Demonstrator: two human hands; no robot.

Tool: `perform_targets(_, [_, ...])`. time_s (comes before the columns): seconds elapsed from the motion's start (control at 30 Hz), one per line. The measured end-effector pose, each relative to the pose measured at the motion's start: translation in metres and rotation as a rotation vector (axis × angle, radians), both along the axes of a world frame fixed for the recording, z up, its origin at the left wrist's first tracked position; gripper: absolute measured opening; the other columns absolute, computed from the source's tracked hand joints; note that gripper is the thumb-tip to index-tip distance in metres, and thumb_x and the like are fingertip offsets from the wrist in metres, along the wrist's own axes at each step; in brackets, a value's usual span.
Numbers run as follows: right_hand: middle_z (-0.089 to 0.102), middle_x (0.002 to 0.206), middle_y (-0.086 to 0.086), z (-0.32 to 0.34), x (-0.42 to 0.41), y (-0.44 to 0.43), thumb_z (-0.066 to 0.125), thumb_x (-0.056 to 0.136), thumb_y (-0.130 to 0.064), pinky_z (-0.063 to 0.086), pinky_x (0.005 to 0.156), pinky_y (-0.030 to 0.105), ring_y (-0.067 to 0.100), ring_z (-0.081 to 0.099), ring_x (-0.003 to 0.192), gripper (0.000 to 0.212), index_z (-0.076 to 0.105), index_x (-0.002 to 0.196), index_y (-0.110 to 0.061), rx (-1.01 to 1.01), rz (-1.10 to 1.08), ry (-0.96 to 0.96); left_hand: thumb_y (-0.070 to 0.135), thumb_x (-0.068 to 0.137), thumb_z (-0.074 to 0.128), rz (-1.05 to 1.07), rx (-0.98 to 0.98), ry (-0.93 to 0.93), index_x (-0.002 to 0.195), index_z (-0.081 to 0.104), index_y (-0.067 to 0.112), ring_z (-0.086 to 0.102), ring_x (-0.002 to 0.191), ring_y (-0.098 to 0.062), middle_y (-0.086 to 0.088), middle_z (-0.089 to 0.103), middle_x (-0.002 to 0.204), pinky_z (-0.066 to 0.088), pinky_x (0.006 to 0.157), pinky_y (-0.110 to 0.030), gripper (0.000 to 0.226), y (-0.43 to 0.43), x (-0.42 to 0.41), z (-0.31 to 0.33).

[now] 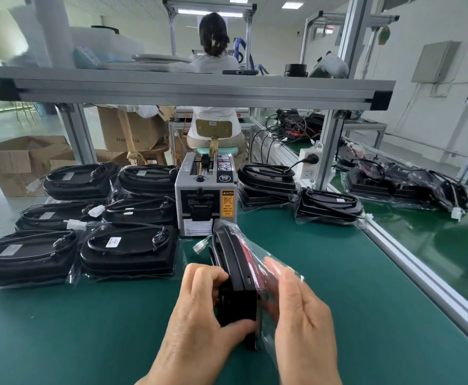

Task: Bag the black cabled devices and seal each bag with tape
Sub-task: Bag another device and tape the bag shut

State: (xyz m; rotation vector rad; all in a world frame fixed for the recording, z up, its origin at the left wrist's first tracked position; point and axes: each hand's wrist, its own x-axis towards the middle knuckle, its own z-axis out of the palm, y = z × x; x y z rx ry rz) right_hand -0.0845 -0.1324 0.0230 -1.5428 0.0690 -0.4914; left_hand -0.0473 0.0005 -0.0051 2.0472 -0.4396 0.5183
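Head view: both hands are at the lower centre of the frame with one black cabled device [238, 273] up on its edge over the green surface [88, 329].
Left grip: the left hand [199, 307] has its fingers curled round the near end of the device, thumb underneath, a firm hold.
Right grip: the right hand [302, 323] lies on the clear bag [275, 263], fingers lightly bent over the plastic and holding it to the device's right face; the thumb is hidden and the hand is a little blurred.
Device look: dark, flat, rounded at the far end and squared at the near end, with a flash of red showing through the film.
Connector: a white plug [200, 245] pokes out at the device's upper left, seemingly outside the plastic.
Step in hand: by the look of it, seating the device fully in its bag.
Doing it well: steady the body with the left, draw the film smooth with the right, and tuck that plug and its cable inside before folding the mouth, or the flap will not lie flat for tape.
Tape source: the grey tape dispenser [206, 195] stands just beyond the device, centre frame.
Finished work: bagged devices [128, 250] lie in rows at the left.
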Motion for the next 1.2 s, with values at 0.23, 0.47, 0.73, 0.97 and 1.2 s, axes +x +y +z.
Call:
perform_targets(0.23, [0.074, 0.109, -0.02, -0.013, 0.009, -0.008, 0.066, 0.089, -0.006, 0.047, 0.08, 0.003, -0.005, 0.067, 0.105, 0.047, 0.059, 0.131, -0.025, 0.08, 0.269, -0.011, 0.027, 0.052, 0.096, -0.028, 0.018, -0.01, 0.097, 0.05, 0.033, 0.052, 0.098, 0.001, 0.027, 0.042, 0.105, 0.041, 0.078, -0.006, 0.064, -0.002, 0.002, 0.003])
perform_targets(0.47, [0.064, 0.125, -0.03, -0.019, 0.03, -0.018, 0.057, 0.097, -0.035, 0.04, 0.091, 0.001, -0.012, 0.055, 0.121, 0.037, 0.057, 0.127, -0.057, -0.016, 0.276, -0.107, 0.032, 0.064, 0.089, -0.082, 0.118, -0.032, 0.1, 0.045, 0.037, 0.05, 0.101, 0.0, 0.026, 0.04, 0.11, 0.043, 0.08, -0.012, 0.057, -0.008, 0.017, 0.01])
perform_targets(0.73, [0.064, 0.124, -0.032, -0.039, 0.037, -0.013, 0.058, 0.083, -0.053, 0.036, 0.09, -0.002, -0.014, 0.054, 0.12, 0.046, 0.06, 0.129, -0.052, -0.032, 0.018, -0.153, 0.04, 0.077, 0.076, -0.163, -0.27, 0.382, 0.084, 0.075, 0.029, 0.063, 0.07, -0.005, 0.005, 0.071, 0.077, 0.051, 0.07, -0.018, 0.013, 0.02, 0.064, 0.037])
perform_targets(0.97, [0.063, 0.127, -0.029, -0.042, 0.036, -0.013, 0.058, 0.085, -0.036, 0.036, 0.095, -0.001, -0.011, 0.054, 0.123, 0.049, 0.059, 0.133, -0.027, -0.013, 0.046, -0.197, 0.018, 0.093, 0.068, 0.205, -0.923, 0.821, 0.079, 0.066, 0.013, 0.049, 0.04, -0.002, 0.005, 0.06, 0.057, 0.042, 0.039, -0.016, 0.015, 0.023, 0.164, 0.05])
perform_targets(1.2, [0.062, 0.129, -0.029, -0.045, 0.038, -0.014, 0.057, 0.082, -0.026, 0.037, 0.095, 0.0, -0.01, 0.052, 0.126, 0.05, 0.059, 0.132, -0.019, 0.008, 0.093, -0.232, 0.019, 0.097, 0.063, 0.231, -1.004, 0.986, 0.074, 0.059, 0.013, 0.045, 0.036, 0.0, 0.006, 0.055, 0.051, 0.034, 0.042, -0.013, 0.023, 0.011, 0.195, 0.054])
